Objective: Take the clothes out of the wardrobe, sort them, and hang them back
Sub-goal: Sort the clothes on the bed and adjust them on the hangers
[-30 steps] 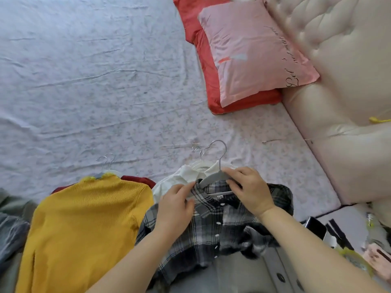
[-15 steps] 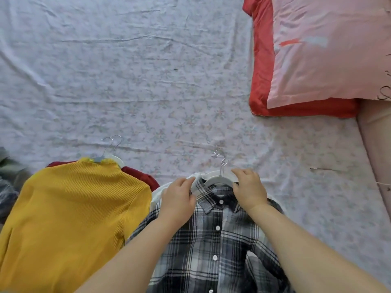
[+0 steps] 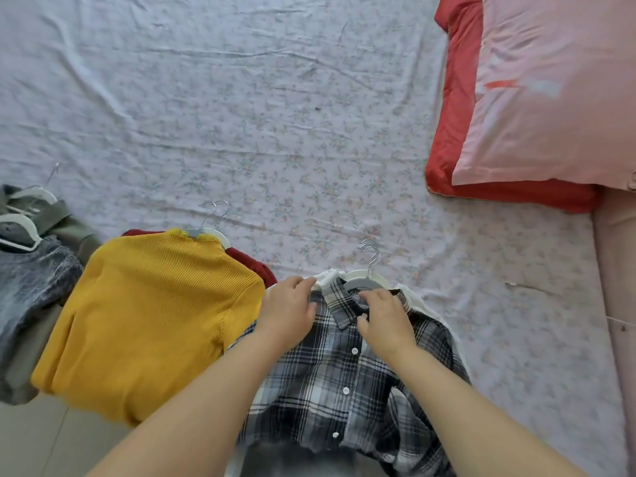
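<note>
A black and white plaid shirt lies on the bed on a white hanger with a metal hook, on top of a white garment. My left hand rests on the shirt's left shoulder, fingers reaching the white garment's edge. My right hand pinches the shirt's collar just below the hanger. To the left lies a yellow knit top on a hanger, over a dark red garment.
Grey and olive clothes on white hangers are piled at the left edge. A pink pillow on a red pillow lies at the upper right. The floral bedsheet stretches beyond the clothes. A beige bed frame runs along the right.
The shirt was laid flat on the white garment. My right hand slid from the hanger down to the collar. The view shifted left, showing the grey and olive pile.
</note>
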`<state>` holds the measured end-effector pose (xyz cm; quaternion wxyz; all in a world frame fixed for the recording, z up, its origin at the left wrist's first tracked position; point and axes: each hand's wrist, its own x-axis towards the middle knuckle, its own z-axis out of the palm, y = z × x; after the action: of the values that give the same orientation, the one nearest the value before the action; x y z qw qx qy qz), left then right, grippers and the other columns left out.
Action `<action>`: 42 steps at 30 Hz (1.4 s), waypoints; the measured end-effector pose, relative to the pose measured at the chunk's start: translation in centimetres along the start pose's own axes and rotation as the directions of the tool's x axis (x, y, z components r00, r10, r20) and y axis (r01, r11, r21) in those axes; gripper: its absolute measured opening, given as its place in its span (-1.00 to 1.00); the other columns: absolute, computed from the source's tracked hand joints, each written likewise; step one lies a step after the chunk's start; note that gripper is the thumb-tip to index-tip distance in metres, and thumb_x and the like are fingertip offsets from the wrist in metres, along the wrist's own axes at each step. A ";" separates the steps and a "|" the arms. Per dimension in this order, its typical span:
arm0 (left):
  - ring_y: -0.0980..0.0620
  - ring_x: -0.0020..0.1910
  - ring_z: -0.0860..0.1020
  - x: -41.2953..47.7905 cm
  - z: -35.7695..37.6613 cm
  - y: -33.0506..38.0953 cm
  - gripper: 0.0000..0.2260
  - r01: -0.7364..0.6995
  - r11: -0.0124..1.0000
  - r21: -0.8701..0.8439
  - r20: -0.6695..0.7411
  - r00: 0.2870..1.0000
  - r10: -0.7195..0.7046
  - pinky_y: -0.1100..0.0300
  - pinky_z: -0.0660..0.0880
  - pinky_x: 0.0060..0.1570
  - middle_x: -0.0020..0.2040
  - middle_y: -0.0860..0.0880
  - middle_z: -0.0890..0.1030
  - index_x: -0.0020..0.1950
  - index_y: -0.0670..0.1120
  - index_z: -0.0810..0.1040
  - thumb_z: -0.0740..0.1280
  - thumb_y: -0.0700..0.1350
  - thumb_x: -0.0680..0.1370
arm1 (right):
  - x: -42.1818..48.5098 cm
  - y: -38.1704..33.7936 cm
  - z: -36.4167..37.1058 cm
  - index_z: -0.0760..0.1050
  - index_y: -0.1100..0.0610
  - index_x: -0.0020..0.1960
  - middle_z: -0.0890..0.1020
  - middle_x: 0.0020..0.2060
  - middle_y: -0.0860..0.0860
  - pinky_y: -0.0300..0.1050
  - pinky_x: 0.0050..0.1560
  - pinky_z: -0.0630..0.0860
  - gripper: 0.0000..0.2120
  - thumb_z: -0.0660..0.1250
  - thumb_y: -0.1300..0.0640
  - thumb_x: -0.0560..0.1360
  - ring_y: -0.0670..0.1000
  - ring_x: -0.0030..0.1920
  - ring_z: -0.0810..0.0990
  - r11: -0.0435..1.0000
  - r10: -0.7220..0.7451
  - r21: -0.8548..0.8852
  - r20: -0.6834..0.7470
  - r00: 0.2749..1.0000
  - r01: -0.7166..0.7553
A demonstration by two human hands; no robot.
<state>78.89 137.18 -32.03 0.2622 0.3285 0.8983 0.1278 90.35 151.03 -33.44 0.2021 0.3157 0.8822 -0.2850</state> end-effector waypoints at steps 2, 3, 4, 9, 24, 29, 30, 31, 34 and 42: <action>-0.02 0.30 0.36 -1.3 -1.7 -0.4 -0.59 0.012 1.000 0.021 -0.008 1.000 -0.012 0.08 0.25 0.27 0.33 -0.02 0.41 0.43 -0.04 0.29 0.20 -0.05 0.57 | -1.2 -1.5 -1.0 0.27 0.10 0.41 0.36 0.32 0.01 -0.06 0.34 0.30 -0.55 0.23 0.10 0.54 0.04 0.34 0.28 0.999 -0.027 -0.027 0.003 1.000 0.027; -0.02 0.30 0.35 -2.0 -2.6 -0.7 -0.58 0.018 0.999 0.040 -0.015 1.000 -0.017 0.08 0.26 0.26 0.33 -0.02 0.40 0.43 -0.04 0.29 0.19 -0.05 0.57 | -1.8 -2.4 -1.3 0.26 0.10 0.41 0.35 0.32 0.02 -0.08 0.34 0.29 -0.55 0.23 0.09 0.54 0.05 0.35 0.27 0.998 -0.048 -0.043 0.002 0.999 0.048; -0.02 0.30 0.36 -2.9 -3.5 -1.1 -0.58 0.024 0.998 0.064 -0.020 1.000 -0.022 0.08 0.26 0.25 0.33 -0.01 0.40 0.43 -0.03 0.29 0.19 -0.04 0.57 | -2.4 -3.3 -1.6 0.26 0.11 0.42 0.35 0.32 0.02 -0.09 0.34 0.28 -0.54 0.23 0.09 0.55 0.05 0.35 0.27 0.995 -0.073 -0.061 0.000 0.997 0.073; 0.01 0.34 0.31 -8.1 -7.6 -4.8 -0.57 0.102 0.989 0.107 -0.043 0.994 -0.098 0.08 0.23 0.26 0.35 0.02 0.37 0.46 0.00 0.24 0.17 -0.01 0.59 | -5.2 -9.0 -2.0 0.27 0.09 0.40 0.37 0.30 0.03 -0.10 0.31 0.28 -0.57 0.21 0.11 0.54 0.06 0.32 0.29 0.969 -0.201 -0.140 0.039 0.979 0.204; -0.02 0.37 0.25 -27.0 -16.8 -26.4 -0.54 0.396 0.918 0.033 -0.197 0.903 -0.382 0.04 0.14 0.33 0.38 -0.01 0.31 0.46 0.01 0.17 0.15 0.05 0.58 | -12.3 -34.7 6.9 0.20 0.05 0.45 0.30 0.37 -0.01 -0.12 0.31 0.29 -0.52 0.20 0.05 0.56 0.04 0.37 0.26 0.796 -0.479 -0.341 0.149 0.865 0.499; -0.04 0.35 0.27 -34.2 -19.3 -36.9 -0.54 0.438 0.899 -0.006 -0.232 0.874 -0.427 0.04 0.15 0.34 0.34 -0.03 0.34 0.45 0.00 0.20 0.17 0.04 0.57 | -15.4 -45.2 13.8 0.19 0.02 0.45 0.30 0.38 -0.02 -0.13 0.32 0.28 -0.51 0.21 0.01 0.56 0.04 0.38 0.25 0.748 -0.521 -0.382 0.166 0.837 0.542; -0.05 0.35 0.26 -35.6 -19.8 -38.9 -0.53 0.447 0.895 -0.014 -0.238 0.867 -0.437 0.04 0.15 0.34 0.34 -0.03 0.34 0.46 -0.01 0.19 0.16 0.04 0.57 | -16.0 -47.2 15.0 0.19 0.02 0.45 0.30 0.38 -0.01 -0.13 0.33 0.27 -0.51 0.20 0.01 0.56 0.04 0.38 0.25 0.735 -0.530 -0.393 0.176 0.829 0.553; -0.05 0.36 0.26 -36.9 -20.3 -40.7 -0.52 0.459 0.888 -0.024 -0.238 0.860 -0.451 0.04 0.14 0.34 0.35 -0.04 0.33 0.47 -0.01 0.18 0.16 0.04 0.57 | -16.5 -49.1 16.1 0.19 0.02 0.45 0.29 0.38 -0.01 -0.13 0.33 0.27 -0.52 0.19 0.01 0.56 0.04 0.38 0.25 0.723 -0.536 -0.400 0.189 0.823 0.563; -0.05 0.36 0.26 -40.2 -21.7 -46.1 -0.53 0.504 0.863 -0.038 -0.240 0.834 -0.497 0.06 0.16 0.33 0.35 -0.04 0.34 0.47 -0.01 0.18 0.16 0.04 0.57 | -17.6 -54.7 19.1 0.18 0.03 0.45 0.29 0.38 -0.01 -0.13 0.32 0.27 -0.53 0.18 0.05 0.56 0.04 0.39 0.24 0.689 -0.565 -0.400 0.227 0.793 0.605; -0.05 0.36 0.27 -44.5 -27.1 -59.3 -0.51 0.582 0.806 -0.106 -0.295 0.756 -0.584 0.07 0.19 0.31 0.37 -0.03 0.34 0.49 -0.01 0.14 0.14 0.05 0.58 | -16.1 -70.1 25.9 0.17 0.02 0.46 0.30 0.38 0.01 -0.04 0.34 0.29 -0.52 0.17 0.06 0.57 0.09 0.40 0.21 0.602 -0.620 -0.405 0.308 0.722 0.689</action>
<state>61.60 61.82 -16.13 0.1441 0.0071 0.9851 0.0941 59.34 82.86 -18.04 0.2161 -0.1125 0.9618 -0.1251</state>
